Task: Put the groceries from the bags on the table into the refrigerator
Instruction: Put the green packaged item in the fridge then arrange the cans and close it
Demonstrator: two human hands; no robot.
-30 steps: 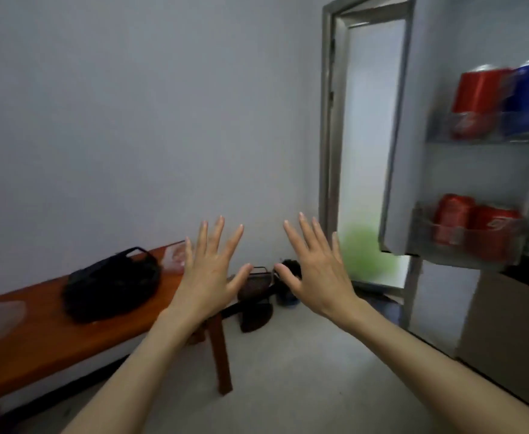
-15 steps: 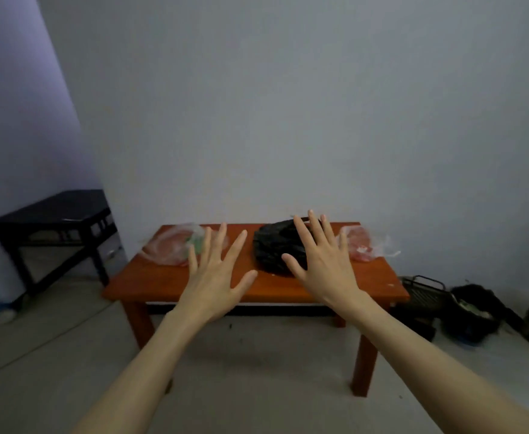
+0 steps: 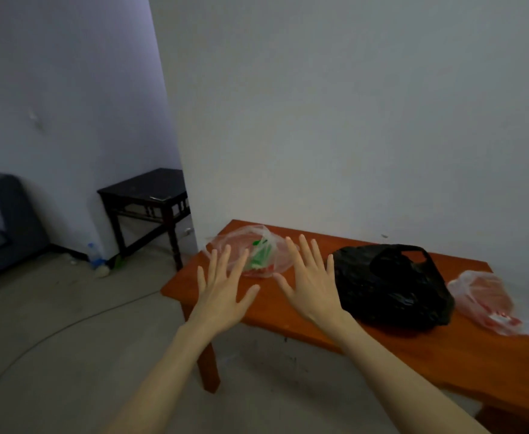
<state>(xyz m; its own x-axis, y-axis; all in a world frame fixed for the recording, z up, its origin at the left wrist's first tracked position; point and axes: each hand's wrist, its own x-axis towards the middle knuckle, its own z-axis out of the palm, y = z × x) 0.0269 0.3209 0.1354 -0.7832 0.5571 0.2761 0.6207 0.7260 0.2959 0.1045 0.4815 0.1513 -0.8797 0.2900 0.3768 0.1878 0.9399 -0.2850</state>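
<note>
- The person is now facing the low orange table (image 3: 391,349), having turned away from the refrigerator, which is out of view.
- Left hand (image 3: 222,292) and right hand (image 3: 311,286) are hovering spread and empty near the clear bag (image 3: 247,249).
- The black bag (image 3: 388,286) and another clear bag (image 3: 482,299) are lying untouched; unpacking is seemingly about to begin.

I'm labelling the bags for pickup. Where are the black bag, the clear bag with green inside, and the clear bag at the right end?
black bag (image 3: 391,292), head view, middle of its crumpled body.
clear bag with green inside (image 3: 261,256), head view, the green contents.
clear bag at the right end (image 3: 484,297), head view, its reddish middle.
</note>
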